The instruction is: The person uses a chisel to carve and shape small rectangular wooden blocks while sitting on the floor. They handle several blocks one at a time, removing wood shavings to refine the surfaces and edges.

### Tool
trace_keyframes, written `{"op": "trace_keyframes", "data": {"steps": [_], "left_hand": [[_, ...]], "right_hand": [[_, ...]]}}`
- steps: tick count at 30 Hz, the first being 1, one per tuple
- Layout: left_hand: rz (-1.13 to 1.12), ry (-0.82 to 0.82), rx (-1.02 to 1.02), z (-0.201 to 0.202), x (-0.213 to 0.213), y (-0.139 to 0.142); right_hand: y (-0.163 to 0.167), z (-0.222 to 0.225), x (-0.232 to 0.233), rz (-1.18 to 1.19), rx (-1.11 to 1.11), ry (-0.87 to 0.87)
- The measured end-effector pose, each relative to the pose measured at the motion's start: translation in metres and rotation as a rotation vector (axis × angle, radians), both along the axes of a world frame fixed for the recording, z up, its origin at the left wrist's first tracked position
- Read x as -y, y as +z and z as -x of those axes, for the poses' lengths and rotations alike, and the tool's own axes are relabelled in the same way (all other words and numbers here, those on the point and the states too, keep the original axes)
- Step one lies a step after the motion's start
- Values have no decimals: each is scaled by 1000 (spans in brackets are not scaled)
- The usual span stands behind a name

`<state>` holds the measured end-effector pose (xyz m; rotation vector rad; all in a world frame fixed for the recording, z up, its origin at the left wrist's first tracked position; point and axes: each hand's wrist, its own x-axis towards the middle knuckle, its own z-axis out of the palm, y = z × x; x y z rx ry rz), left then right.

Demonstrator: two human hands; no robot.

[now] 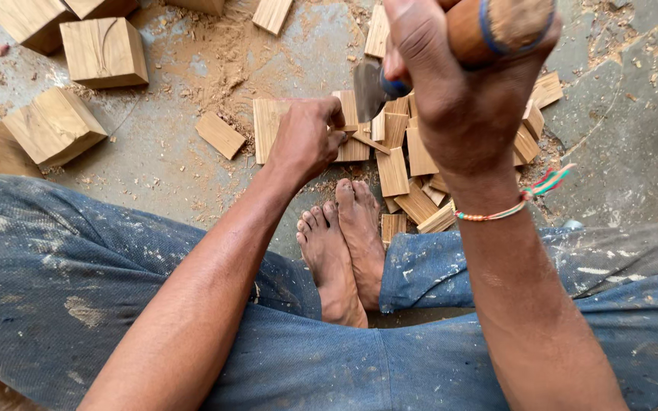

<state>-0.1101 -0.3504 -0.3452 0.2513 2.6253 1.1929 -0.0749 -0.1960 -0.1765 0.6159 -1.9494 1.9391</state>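
Hatchet is hanging raised in the right hand, fist clamped on its handle; left hand is pinching a wood strip.

Right hand around perhaps a hatchet

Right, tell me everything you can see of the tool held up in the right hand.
The wooden-handled tool with a grey metal blade is raised close to the camera, above the pile of flat cut wooden pieces. Its handle is round, brown and dusty at the end, with a blue band around it. The right hand wraps the handle in a full fist, hiding most of it. Only a short, dull, curved part of the blade shows at the fist's left side, pointing down and left. Nothing else touches the tool.
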Motion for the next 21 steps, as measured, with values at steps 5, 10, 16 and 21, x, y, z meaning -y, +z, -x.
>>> {"op": "trace_keyframes", "data": {"steps": [5,10,16,21], "left_hand": [[19,-10,-25,-1,2,5],[-28,-14,-122,-5,3,10],[-11,-11,-82,-2,4,4],[-23,-25,-98,-3,4,4]], "right_hand": [[-4,3,8,-66,18,-25],[-10,6,11,-33,13,-22],[-13,9,10,-44,0,-16],[-11,12,15,-77,-15,-77]]}}
